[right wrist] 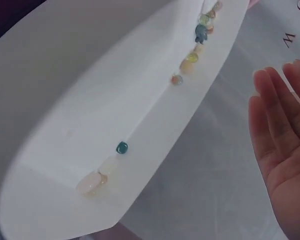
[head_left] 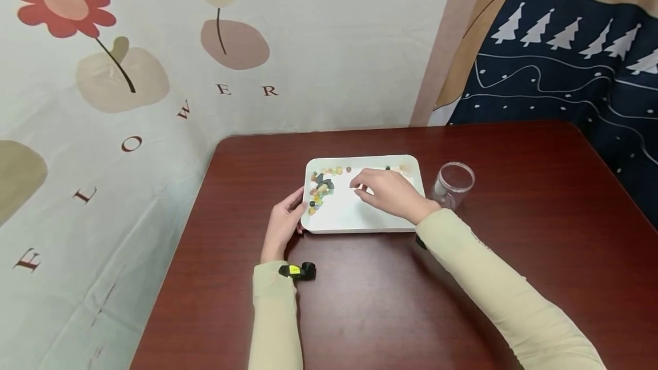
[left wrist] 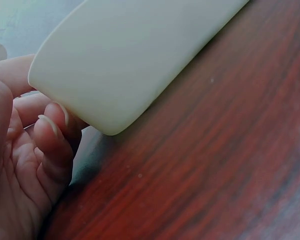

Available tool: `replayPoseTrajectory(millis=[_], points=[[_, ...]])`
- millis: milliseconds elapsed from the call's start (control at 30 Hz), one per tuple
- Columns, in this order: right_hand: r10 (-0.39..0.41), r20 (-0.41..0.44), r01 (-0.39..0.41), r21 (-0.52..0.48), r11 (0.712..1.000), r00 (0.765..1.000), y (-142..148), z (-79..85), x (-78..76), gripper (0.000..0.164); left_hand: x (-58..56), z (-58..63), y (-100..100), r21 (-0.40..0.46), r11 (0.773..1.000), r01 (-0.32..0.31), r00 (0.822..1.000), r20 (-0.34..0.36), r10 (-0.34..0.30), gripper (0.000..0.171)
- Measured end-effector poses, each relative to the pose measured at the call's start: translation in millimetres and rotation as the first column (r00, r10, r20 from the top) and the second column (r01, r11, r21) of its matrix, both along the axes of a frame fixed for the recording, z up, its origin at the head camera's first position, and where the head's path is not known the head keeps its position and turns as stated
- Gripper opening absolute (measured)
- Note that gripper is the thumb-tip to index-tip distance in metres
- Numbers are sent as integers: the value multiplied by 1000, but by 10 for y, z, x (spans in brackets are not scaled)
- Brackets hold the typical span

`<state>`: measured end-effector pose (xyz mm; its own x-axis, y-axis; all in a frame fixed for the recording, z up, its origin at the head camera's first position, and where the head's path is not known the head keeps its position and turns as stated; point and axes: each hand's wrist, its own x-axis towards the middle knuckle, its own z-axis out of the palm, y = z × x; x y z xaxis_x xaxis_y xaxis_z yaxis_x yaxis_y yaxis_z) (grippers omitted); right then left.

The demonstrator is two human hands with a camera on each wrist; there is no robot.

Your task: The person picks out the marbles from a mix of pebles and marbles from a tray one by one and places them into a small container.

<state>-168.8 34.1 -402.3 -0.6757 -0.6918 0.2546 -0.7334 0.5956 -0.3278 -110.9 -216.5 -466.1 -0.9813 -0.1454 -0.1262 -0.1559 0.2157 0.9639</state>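
Observation:
A white rectangular tray (head_left: 354,217) lies on the table, with small coloured stones (head_left: 323,185) gathered along its left side and more by the far rim. My left hand (head_left: 284,220) grips the tray's near left side; in the left wrist view its fingers reach around the tray's corner (left wrist: 105,112). Over the middle of the tray hovers my right hand (head_left: 388,192), thumb and index finger apart. The right wrist view shows that hand's fingers loosely extended, with nothing held. There, a dark green stone (right wrist: 122,147) sits near pale oval stones (right wrist: 89,183) by the tray wall.
A clear, round-mouthed jar (head_left: 454,180) stands just right of the tray, partly behind the right wrist. The reddish-brown table (head_left: 354,296) extends around both. Behind it hang a pale flower-print cloth (head_left: 334,44) and a dark tree-print cloth (head_left: 555,84).

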Motion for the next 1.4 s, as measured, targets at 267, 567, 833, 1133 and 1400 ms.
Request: replayPoseTrajectory(millis=[267,567,833,1133,1400], points=[[42,85,-43,8,999,996,-105,-2,-148,13,14,9,1,-6,1000,6,1000,-15,-6,42],[-2,219,-26,121,992,976,-173,-63,-401,24,-15,-8,-6,-4,1000,16,1000,-16,-16,43],[-40,399,-36,181,983,916,-225,-134,-600,27,-68,-163,-69,2,1000,13,1000,-11,-13,41],[-39,605,-85,175,981,795,-360,-199,-714,30,-86,-259,-94,-8,1000,-2,999,-37,2,40],[-38,672,-111,178,978,739,-499,-267,-735,29,-64,-147,-62,33,999,5,1000,-5,-5,41]])
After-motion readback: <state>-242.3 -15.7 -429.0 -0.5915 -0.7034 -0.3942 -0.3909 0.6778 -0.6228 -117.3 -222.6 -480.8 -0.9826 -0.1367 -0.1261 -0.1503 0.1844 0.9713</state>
